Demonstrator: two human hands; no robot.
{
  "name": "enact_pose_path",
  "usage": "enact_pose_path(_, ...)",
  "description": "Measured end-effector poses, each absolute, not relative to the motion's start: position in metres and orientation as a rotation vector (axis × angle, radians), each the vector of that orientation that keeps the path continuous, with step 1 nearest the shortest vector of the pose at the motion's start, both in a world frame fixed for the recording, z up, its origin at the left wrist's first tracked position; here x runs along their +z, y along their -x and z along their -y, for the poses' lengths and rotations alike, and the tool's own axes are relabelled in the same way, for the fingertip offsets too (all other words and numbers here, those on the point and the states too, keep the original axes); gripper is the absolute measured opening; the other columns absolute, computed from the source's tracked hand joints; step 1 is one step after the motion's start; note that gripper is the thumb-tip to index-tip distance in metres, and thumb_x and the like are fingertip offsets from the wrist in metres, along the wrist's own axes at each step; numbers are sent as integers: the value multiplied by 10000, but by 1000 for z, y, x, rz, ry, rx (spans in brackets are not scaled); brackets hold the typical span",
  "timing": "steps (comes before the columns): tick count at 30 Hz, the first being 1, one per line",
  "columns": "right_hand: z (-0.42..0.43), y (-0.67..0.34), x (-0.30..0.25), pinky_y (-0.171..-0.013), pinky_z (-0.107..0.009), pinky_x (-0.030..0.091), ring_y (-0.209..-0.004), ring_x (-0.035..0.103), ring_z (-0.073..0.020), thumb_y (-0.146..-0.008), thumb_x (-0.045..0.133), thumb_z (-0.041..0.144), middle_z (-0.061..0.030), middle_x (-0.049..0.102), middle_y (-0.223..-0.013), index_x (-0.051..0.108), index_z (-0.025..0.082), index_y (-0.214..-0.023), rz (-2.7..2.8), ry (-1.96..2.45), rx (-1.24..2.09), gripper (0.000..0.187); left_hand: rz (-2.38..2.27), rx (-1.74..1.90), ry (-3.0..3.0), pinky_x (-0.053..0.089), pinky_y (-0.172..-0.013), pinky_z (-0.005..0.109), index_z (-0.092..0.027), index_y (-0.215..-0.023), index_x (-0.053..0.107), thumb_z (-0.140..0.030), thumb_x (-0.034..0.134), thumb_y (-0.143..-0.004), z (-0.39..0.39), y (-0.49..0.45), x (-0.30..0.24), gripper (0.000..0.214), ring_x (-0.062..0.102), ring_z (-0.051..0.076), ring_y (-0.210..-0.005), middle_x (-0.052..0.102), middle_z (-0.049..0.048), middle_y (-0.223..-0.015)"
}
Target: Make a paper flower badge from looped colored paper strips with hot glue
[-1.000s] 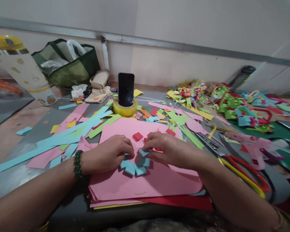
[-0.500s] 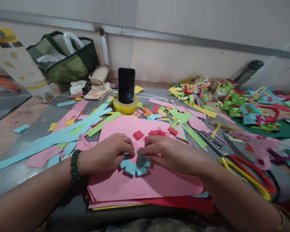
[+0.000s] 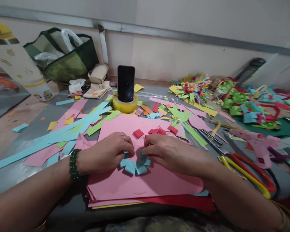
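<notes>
A ring of folded light-blue paper pieces (image 3: 130, 167) lies on a stack of pink paper sheets (image 3: 169, 183) in front of me. From the left, my left hand (image 3: 112, 151) reaches in with its fingers bent and closed at a blue piece on the ring's left side. Opposite it, my right hand (image 3: 166, 149) pinches a blue piece on the right side. Both hands cover the upper part of the ring. Small folded red paper pieces (image 3: 138, 133) lie on the pink sheet just beyond my fingers.
Blue, pink and green paper strips (image 3: 69, 132) spread to the left. A phone (image 3: 125, 83) stands in a yellow tape roll (image 3: 125, 104). Scissors (image 3: 251, 174) and a pink glue gun (image 3: 258, 145) lie at right. A flask (image 3: 26, 67) and a green bag (image 3: 67, 61) stand at back left.
Both hands stay at the blue ring with almost no visible movement. The whole view has shifted very slightly.
</notes>
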State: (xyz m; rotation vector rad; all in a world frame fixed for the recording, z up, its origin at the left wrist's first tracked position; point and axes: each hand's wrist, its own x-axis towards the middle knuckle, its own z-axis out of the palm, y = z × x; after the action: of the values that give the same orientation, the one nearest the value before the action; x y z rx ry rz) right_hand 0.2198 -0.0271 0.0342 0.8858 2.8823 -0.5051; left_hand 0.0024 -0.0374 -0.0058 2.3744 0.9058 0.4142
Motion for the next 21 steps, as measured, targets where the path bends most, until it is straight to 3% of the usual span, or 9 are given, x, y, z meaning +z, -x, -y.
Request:
enact_pose_path(6,27,-221,31,-686,-270,387,-810,547,-152,-936,494,193,-30,585,-952,705,265,-1007,-2877,-901,-452,234,-893,430,-2358,442,-873,284,-165,-844,729,61,452,-733,37,-2,-7,374,610,164,-927,724,33,-940)
enact_pose_path(12,30,-226,40,-800,-307,424,-941,570,-174,-884,511,141,-49,566,-1131,698,306,-1078,-2944,-940,-497,315,-888,449,-2371,439,-871,284,-168,-879,741,59,472,-729,37,-1,-8,383,612,172,-925,727,37,-942)
enact_pose_path(17,28,-227,39,-798,-319,418,-956,537,-187,-871,541,116,-53,576,-1075,714,324,-1050,-3006,-895,-411,324,-885,443,-2355,444,-851,280,-196,-892,748,41,476,-760,38,-1,-7,384,617,172,-922,725,32,-947)
enact_pose_path(21,26,-219,29,-756,-320,390,-942,507,-208,-858,547,82,-71,595,-979,737,249,-962,-2977,-789,-276,274,-882,455,-2373,443,-847,281,-188,-875,752,54,477,-752,37,-1,-7,386,622,167,-900,727,36,-925)
